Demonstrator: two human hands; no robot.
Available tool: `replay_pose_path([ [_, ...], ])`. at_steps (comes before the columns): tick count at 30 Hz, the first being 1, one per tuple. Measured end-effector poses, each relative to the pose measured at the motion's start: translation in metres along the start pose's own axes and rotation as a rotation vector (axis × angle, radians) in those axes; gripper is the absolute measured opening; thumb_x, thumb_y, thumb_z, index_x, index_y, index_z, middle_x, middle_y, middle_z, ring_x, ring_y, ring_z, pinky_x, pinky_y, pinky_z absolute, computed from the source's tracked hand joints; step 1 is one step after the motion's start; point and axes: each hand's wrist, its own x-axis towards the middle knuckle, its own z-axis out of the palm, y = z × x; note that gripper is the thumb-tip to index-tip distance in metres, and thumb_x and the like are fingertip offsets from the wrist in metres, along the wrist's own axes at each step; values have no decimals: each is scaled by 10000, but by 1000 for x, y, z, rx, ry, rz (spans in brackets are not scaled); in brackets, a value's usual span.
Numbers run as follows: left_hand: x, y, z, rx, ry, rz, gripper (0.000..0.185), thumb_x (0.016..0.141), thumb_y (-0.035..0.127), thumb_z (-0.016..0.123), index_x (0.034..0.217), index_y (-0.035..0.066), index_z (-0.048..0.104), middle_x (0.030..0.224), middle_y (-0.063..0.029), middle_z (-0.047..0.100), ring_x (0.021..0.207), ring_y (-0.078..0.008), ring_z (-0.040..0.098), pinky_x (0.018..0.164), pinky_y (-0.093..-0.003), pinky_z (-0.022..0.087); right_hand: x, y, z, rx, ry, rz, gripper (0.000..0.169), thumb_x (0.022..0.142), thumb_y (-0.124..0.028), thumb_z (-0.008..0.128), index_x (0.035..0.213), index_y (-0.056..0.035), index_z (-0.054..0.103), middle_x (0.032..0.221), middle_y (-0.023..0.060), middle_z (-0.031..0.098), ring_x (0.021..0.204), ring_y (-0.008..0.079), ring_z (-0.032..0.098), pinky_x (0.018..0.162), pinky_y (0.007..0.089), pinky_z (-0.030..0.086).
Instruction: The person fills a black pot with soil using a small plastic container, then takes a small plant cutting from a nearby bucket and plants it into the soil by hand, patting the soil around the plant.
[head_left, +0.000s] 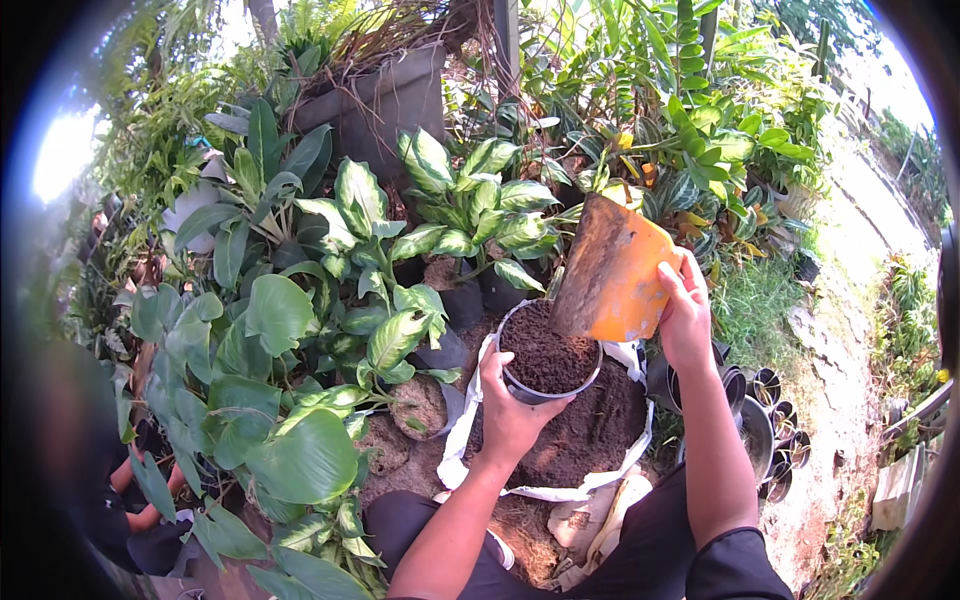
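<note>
My left hand (517, 412) grips the side of a round black plastic pot (517, 385), which is filled with dark, crumbly potting soil (547, 349). In my right hand (684, 307) is a curved orange sheet (634, 281), its inner face stained with soil. The sheet tilts over the right part of the pot, and its lower edge hides some of the rim there. Below the pot sits an open white sack (454, 457) with its edge rolled down, holding more dark soil (581, 439). My knees are on either side of it.
Variegated dieffenbachia plants (401, 337) and a broad-leaved plant (304, 450) crowd the left. Several empty black pots (780, 442) lie at right beside a dirt path (832, 375). A large grey planter (375, 105) stands behind. Another person's arms (146, 499) show at lower left.
</note>
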Motion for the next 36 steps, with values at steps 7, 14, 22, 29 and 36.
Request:
replay_pose_path([
  [7,-1,3,8,65,-29,18,1024,620,243,967,1331,61,253,1423,-308,331,1317,-424,420,1097,-504,350,-13,5,2,-323,-85,-42,182,1002,-141,560,1148,-40,525,1039,22,598,955,77,551,892,270,451],
  [14,-4,-2,12,96,-58,17,1031,616,237,967,1335,62,249,1429,-324,318,1320,-436,418,1102,-505,343,-17,11,9,-495,-167,-44,265,989,-44,584,1225,-46,464,986,25,597,879,69,576,794,244,482],
  [22,-2,-3,14,30,-41,48,996,617,246,963,1312,53,276,1378,-306,344,1320,-469,396,1097,-531,352,-8,6,-1,-450,-76,-73,288,970,-36,600,1228,-20,472,1034,60,610,920,106,591,840,276,491],
  [29,-1,-1,10,6,-25,15,983,615,254,962,1304,43,294,1354,-306,359,1327,-488,378,1106,-543,347,-6,1,-2,-287,-75,-86,285,956,-118,636,1186,-39,488,1054,28,596,971,94,574,867,271,473],
  [36,0,-1,3,0,0,-4,970,614,249,960,1297,51,299,1392,-321,334,1349,-483,366,1124,-535,329,-6,9,5,-353,-135,-68,283,955,-90,620,1203,-40,493,1064,28,606,978,98,577,876,276,472],
])
